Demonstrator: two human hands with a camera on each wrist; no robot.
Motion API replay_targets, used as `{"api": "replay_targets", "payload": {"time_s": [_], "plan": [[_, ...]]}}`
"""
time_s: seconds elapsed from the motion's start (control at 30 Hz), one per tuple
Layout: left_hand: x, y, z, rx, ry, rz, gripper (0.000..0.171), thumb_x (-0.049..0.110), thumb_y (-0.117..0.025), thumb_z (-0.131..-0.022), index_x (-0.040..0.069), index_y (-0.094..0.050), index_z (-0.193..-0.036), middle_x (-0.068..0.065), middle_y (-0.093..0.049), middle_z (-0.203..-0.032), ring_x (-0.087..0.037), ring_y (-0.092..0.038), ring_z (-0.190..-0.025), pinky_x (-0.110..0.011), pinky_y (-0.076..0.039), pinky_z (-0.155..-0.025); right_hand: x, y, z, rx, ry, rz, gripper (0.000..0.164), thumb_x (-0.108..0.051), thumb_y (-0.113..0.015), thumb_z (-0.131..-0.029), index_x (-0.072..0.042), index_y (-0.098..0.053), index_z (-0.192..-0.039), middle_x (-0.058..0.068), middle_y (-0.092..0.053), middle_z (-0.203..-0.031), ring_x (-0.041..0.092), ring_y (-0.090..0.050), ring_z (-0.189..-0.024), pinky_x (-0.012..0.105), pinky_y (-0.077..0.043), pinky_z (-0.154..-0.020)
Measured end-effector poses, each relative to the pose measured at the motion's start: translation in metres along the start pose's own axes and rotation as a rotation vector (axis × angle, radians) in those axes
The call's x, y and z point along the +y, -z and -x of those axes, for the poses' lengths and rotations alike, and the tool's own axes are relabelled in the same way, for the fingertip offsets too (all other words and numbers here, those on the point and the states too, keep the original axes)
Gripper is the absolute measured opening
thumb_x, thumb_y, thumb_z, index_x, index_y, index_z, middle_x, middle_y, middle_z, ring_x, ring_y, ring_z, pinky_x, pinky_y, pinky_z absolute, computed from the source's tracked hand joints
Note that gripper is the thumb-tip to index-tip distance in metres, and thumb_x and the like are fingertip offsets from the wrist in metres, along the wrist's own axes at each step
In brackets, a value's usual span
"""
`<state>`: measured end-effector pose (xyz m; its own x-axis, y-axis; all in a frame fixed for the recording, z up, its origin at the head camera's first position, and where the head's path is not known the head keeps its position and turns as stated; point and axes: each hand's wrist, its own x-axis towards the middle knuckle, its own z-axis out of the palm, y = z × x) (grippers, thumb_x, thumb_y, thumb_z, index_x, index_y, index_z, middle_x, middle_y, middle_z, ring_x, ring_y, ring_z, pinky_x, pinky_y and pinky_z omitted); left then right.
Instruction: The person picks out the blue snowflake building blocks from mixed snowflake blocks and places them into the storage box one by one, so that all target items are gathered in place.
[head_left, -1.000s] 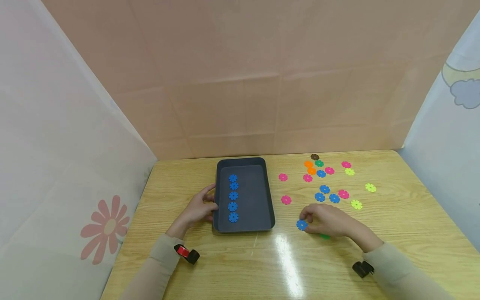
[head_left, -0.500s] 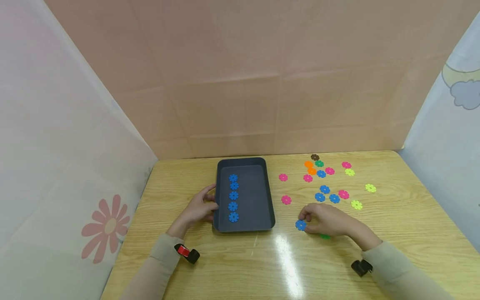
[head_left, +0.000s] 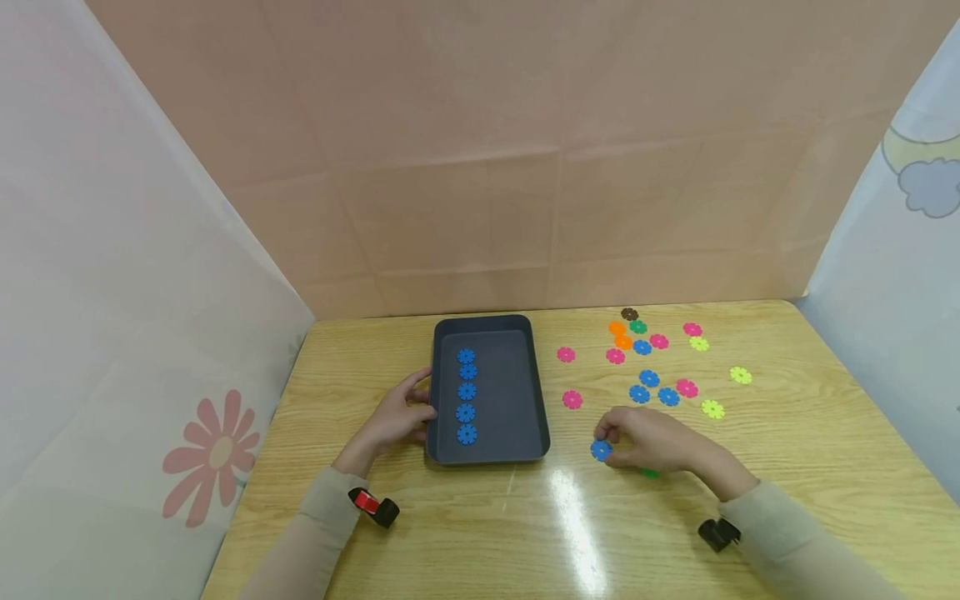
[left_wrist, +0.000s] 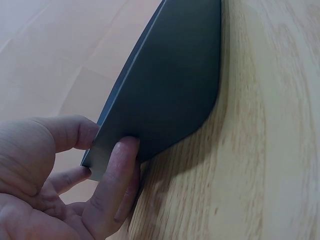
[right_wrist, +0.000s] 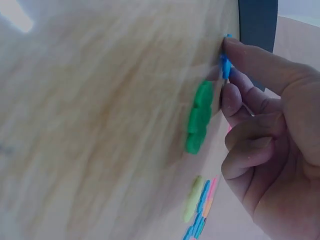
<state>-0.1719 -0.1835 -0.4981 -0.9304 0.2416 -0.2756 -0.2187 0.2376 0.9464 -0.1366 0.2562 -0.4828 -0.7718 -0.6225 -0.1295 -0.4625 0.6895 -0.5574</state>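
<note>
A dark grey tray (head_left: 510,392) stands on the wooden table, with a column of several blue notched plastic discs (head_left: 467,392) along its left half. My left hand (head_left: 395,417) holds the tray's left side; in the left wrist view, fingers (left_wrist: 120,165) lie against its outer wall and a digit bends at the rim. Right of the tray, my right hand (head_left: 651,439) pinches a blue notched disc (head_left: 601,451) between thumb and forefinger, low over the tabletop. A green disc (right_wrist: 199,117) lies beneath that hand, mostly covered in the head view.
Loose discs lie scattered at the right: pink (head_left: 572,400), blue (head_left: 649,379), yellow (head_left: 713,409), orange (head_left: 617,328), dark green (head_left: 638,327) and brown (head_left: 629,314). A beige cloth wall (head_left: 465,208) rises behind the table, with white sheets at both sides.
My right hand has shifted very slightly left with the blue disc in its fingertips. The left hand and the tray have stayed still.
</note>
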Motion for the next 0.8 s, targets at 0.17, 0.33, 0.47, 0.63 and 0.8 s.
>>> {"api": "replay_targets", "payload": {"time_s": [0.17, 0.33, 0.47, 0.63, 0.8], "plan": [[0.002, -0.001, 0.002, -0.001, 0.007, -0.002, 0.083, -0.001, -0.067, -0.089, 0.015, -0.034, -0.163, -0.025, -0.053, -0.128, -0.029, -0.071, -0.082, -0.043, -0.063, -0.063, -0.003, 0.001, -0.003, -0.016, 0.026, 0.014, 0.020, -0.022, -0.082, -0.090, -0.020, -0.068, -0.105, -0.015, -0.064, -0.099, 0.008, -0.063, -0.093, 0.033, -0.057, -0.082], [0.002, -0.001, 0.001, 0.003, 0.003, 0.001, 0.083, -0.001, -0.067, -0.089, 0.015, -0.034, -0.163, -0.025, -0.053, -0.128, -0.028, -0.071, -0.082, -0.043, -0.063, -0.062, -0.004, 0.004, -0.007, -0.020, 0.025, -0.004, 0.016, -0.019, -0.079, -0.092, -0.025, -0.067, -0.100, -0.018, -0.065, -0.093, 0.005, -0.061, -0.083, 0.028, -0.055, -0.074], [0.001, -0.001, 0.000, 0.004, 0.006, -0.004, 0.084, 0.000, -0.067, -0.088, 0.016, -0.034, -0.163, -0.025, -0.053, -0.128, -0.028, -0.070, -0.082, -0.043, -0.062, -0.062, -0.005, 0.008, -0.011, -0.006, 0.032, -0.070, 0.008, -0.017, -0.074, -0.096, -0.023, -0.071, -0.099, -0.015, -0.068, -0.092, 0.004, -0.058, -0.073, 0.027, -0.054, -0.067], [0.000, -0.001, 0.000, 0.001, 0.008, 0.000, 0.083, -0.001, -0.067, -0.089, 0.016, -0.034, -0.163, -0.025, -0.053, -0.128, -0.028, -0.070, -0.083, -0.043, -0.062, -0.062, -0.007, 0.012, -0.020, 0.026, 0.049, -0.157, 0.008, -0.015, -0.072, -0.097, -0.022, -0.074, -0.100, -0.012, -0.070, -0.093, 0.006, -0.059, -0.072, 0.027, -0.054, -0.066], [-0.001, 0.000, 0.000, 0.001, 0.002, 0.004, 0.083, -0.002, -0.066, -0.089, 0.016, -0.034, -0.163, -0.026, -0.052, -0.128, -0.029, -0.071, -0.083, -0.044, -0.062, -0.062, -0.018, 0.015, -0.033, 0.055, 0.047, -0.232, 0.005, -0.021, -0.074, -0.097, -0.022, -0.075, -0.102, -0.012, -0.072, -0.094, 0.010, -0.051, -0.067, 0.026, -0.046, -0.061]]}}
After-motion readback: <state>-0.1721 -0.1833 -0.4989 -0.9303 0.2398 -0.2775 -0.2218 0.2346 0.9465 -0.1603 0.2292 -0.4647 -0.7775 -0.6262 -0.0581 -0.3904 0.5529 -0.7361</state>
